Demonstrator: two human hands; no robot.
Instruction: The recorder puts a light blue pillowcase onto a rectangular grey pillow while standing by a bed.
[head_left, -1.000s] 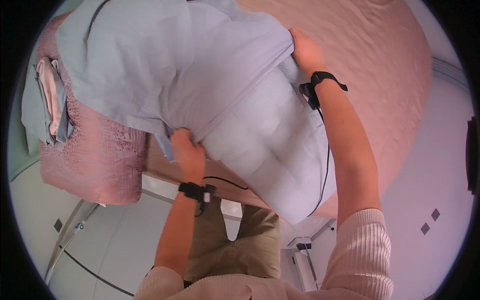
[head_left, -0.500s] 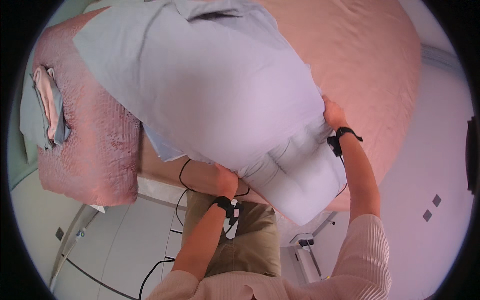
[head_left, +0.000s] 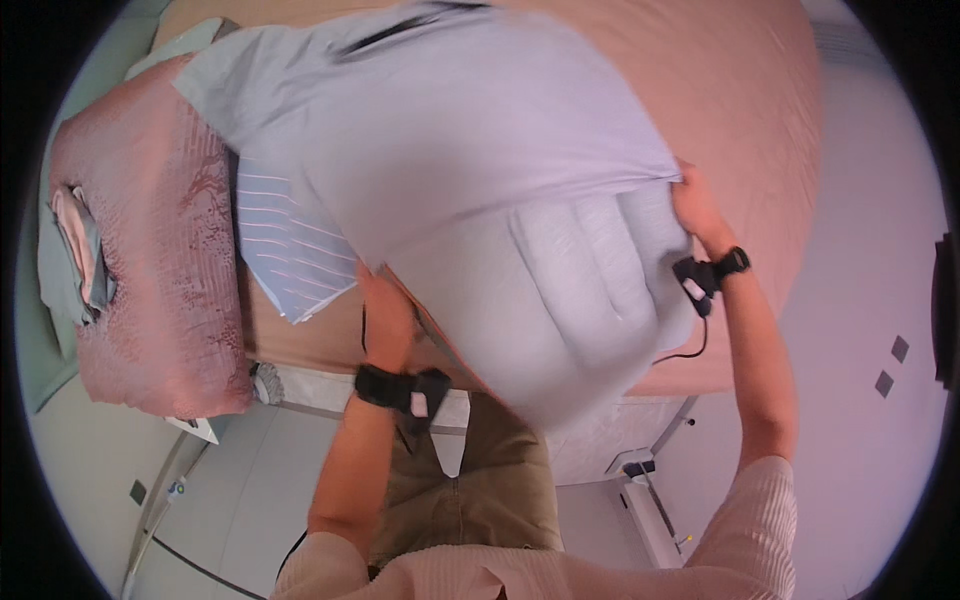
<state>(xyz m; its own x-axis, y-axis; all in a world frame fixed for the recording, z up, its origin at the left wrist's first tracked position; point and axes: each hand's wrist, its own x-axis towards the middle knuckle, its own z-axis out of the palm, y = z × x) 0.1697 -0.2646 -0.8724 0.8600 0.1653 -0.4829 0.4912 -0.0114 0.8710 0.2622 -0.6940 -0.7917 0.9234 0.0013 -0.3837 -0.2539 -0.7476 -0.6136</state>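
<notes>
A pale grey-lavender pillowcase (head_left: 480,120) covers the far part of a plump white pillow (head_left: 590,290), whose near end with its stitched channels sticks out toward me. My right hand (head_left: 703,212) is closed on the pillowcase's edge at the pillow's right side. On the left side, my left hand (head_left: 388,315) is closed around the case's other edge, next to an orange trim along the pillow. Fingertips of both hands are partly hidden by the cloth. Black straps with small devices sit on both wrists.
A striped blue cloth (head_left: 290,235) lies left of the pillow on the peach bedsheet (head_left: 730,90). Beyond it is a pink patterned pillow (head_left: 150,240) with folded grey and pink cloth (head_left: 80,255) on top. Black cables hang by my wrists. A white wall (head_left: 870,270) stands at right.
Both hands have moved apart and slightly away from me, drawing the pillowcase's edge farther up. More of the pillow and of the striped blue cloth now shows.
</notes>
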